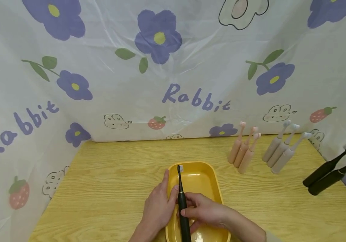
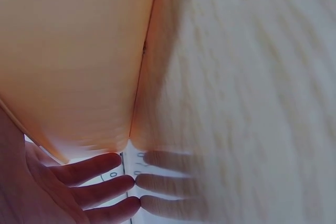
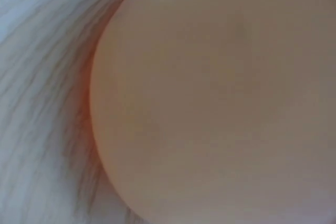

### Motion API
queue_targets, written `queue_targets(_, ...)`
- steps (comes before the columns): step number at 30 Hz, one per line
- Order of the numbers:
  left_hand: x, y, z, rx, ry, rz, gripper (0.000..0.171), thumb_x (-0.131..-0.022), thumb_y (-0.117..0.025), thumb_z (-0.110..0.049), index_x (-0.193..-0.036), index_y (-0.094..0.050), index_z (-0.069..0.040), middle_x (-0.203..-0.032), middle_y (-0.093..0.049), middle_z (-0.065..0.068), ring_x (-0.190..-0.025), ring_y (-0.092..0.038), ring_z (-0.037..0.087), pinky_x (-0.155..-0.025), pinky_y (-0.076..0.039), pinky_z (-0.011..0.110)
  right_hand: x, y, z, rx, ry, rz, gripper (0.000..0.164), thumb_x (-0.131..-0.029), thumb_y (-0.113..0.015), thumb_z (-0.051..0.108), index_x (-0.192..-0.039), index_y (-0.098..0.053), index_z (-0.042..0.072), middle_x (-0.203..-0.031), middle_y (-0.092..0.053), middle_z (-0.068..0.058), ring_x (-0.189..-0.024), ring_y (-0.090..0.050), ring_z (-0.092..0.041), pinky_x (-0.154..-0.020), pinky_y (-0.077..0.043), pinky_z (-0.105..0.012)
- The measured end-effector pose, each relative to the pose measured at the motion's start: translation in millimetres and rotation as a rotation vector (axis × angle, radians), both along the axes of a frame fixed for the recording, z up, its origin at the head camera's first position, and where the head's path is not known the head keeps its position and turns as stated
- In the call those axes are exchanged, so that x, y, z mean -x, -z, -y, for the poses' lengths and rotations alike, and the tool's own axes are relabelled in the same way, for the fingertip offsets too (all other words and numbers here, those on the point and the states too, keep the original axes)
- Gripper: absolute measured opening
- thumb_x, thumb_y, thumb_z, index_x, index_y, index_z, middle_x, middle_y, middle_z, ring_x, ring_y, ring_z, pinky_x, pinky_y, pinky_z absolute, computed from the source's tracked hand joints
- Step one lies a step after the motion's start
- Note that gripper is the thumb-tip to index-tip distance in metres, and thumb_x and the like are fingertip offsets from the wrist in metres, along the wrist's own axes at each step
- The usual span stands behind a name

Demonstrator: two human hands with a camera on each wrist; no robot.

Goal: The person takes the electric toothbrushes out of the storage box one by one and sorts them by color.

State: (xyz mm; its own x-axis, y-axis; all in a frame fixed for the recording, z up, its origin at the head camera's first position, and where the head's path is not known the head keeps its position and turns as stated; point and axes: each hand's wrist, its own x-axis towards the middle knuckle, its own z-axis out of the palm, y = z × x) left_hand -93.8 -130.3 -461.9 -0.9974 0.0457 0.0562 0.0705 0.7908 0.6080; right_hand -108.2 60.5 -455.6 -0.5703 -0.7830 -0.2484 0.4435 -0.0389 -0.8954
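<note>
A black electric toothbrush [image 1: 182, 201] lies lengthwise over the left part of a yellow tray [image 1: 215, 178], its bristled head pointing away from me. My right hand [image 1: 204, 210] grips its handle, thumb on top and fingers beneath. At the tray's left side my left hand [image 1: 160, 205] holds the rim, thumb over the inner side beside the brush. In the left wrist view, the fingers of that hand [image 2: 100, 187] extend down past the tray's outer wall [image 2: 79, 66] to the tabletop. The right wrist view is filled mostly by the tray's outer wall [image 3: 210, 98].
Right of the tray stand several pink electric toothbrushes [image 1: 242, 151], then a group of pale grey ones [image 1: 279, 153]. Two more black toothbrushes [image 1: 327, 173] are near the right edge of the wooden table [image 1: 109, 181]. A flower-printed cloth [image 1: 130, 90] hangs behind and at both sides.
</note>
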Motion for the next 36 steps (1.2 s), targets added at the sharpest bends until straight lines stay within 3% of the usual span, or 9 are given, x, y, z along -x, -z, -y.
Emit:
queue_targets(4, 1.5, 0.2, -4.4, 0.007, 0.007, -0.014, 0.068, -0.108, -0.045, -0.048, -0.161, -0.033, -0.006, -0.134, -0.063, 0.024, -0.119, -0.062, 0.041, -0.094, -0.052, 0.057, -1.3, -2.4, -3.6, -0.04, 0.136, -0.071, 0.038, -0.103, -0.055, 0.0, -0.139, -0.044, -0.01, -0.109, -0.061, -0.019, -0.093, -0.066, -0.025, -0.071, -0.062, -0.045)
queue_targets(7, 2.4, 0.0, -7.9, 0.007, 0.014, -0.014, 0.067, -0.108, -0.049, -0.044, -0.16, -0.033, -0.005, -0.133, -0.063, 0.024, -0.118, -0.063, 0.041, -0.093, -0.053, 0.057, -2.3, -6.7, -9.3, -0.079, 0.215, -0.173, 0.038, -0.103, -0.056, 0.001, -0.137, -0.044, -0.012, -0.111, -0.061, -0.019, -0.096, -0.066, -0.027, -0.074, -0.062, -0.048)
queue_targets(11, 3.3, 0.5, -11.1, 0.004, 0.025, -0.011, 0.068, -0.107, -0.051, -0.042, -0.161, -0.032, -0.005, -0.132, -0.064, 0.024, -0.116, -0.063, 0.041, -0.092, -0.053, 0.058, -3.0, -18.5, -23.0, -0.107, 0.263, -0.26, 0.044, -0.105, -0.056, 0.004, -0.141, -0.04, -0.013, -0.115, -0.061, -0.021, -0.102, -0.066, -0.031, -0.078, -0.061, -0.049)
queue_targets(17, 2.8, 2.5, -11.4, -0.008, 0.039, 0.004, 0.07, -0.108, -0.047, -0.046, -0.161, -0.03, -0.004, -0.134, -0.062, 0.025, -0.117, -0.063, 0.042, -0.091, -0.053, 0.058, -4.7, -40.5, -52.9, -0.091, 0.336, -0.308, 0.049, -0.106, -0.056, 0.008, -0.144, -0.035, -0.014, -0.122, -0.056, -0.03, -0.114, -0.064, -0.042, -0.083, -0.06, -0.05)
queue_targets(21, 2.8, 3.1, -12.6, -0.007, 0.045, 0.004, 0.071, -0.108, -0.045, -0.048, -0.162, -0.029, -0.005, -0.135, -0.062, 0.025, -0.118, -0.062, 0.043, -0.09, -0.053, 0.059, -8.2, -52.9, -76.5, -0.092, 0.419, -0.357, 0.051, -0.106, -0.057, 0.011, -0.144, -0.034, -0.015, -0.125, -0.055, -0.03, -0.113, -0.067, -0.036, -0.084, -0.06, -0.049)
queue_targets(26, 3.4, 1.9, -14.2, -0.009, 0.046, 0.014, 0.07, -0.108, -0.046, -0.047, -0.162, -0.029, -0.005, -0.136, -0.061, 0.025, -0.12, -0.061, 0.043, -0.093, -0.052, 0.059, -15.6, -62.0, -109.7, -0.072, 0.527, -0.429, 0.043, -0.107, -0.054, 0.006, -0.144, -0.039, -0.008, -0.123, -0.061, -0.019, -0.111, -0.069, -0.025, -0.083, -0.06, -0.047)
queue_targets(32, 2.4, -1.0, -7.4, 0.004, 0.02, 0.017, 0.066, -0.109, -0.049, -0.039, -0.161, -0.029, -0.004, -0.14, -0.059, 0.023, -0.123, -0.059, 0.044, -0.096, -0.05, 0.061, -19.1, -61.5, -146.1, -0.061, 0.599, -0.502, 0.034, -0.108, -0.047, 0.001, -0.141, -0.048, 0.008, -0.121, -0.063, -0.011, -0.113, -0.069, -0.025, -0.082, -0.061, -0.045)
queue_targets(36, 2.0, -2.3, -4.2, 0.009, 0.008, 0.027, 0.066, -0.109, -0.048, -0.039, -0.162, -0.029, -0.005, -0.14, -0.059, 0.024, -0.123, -0.06, 0.044, -0.094, -0.05, 0.062, -20.9, -59.6, -167.8, -0.103, 0.64, -0.509, 0.036, -0.108, -0.047, 0.001, -0.143, -0.046, 0.011, -0.12, -0.064, -0.008, -0.113, -0.069, -0.023, -0.082, -0.061, -0.043)
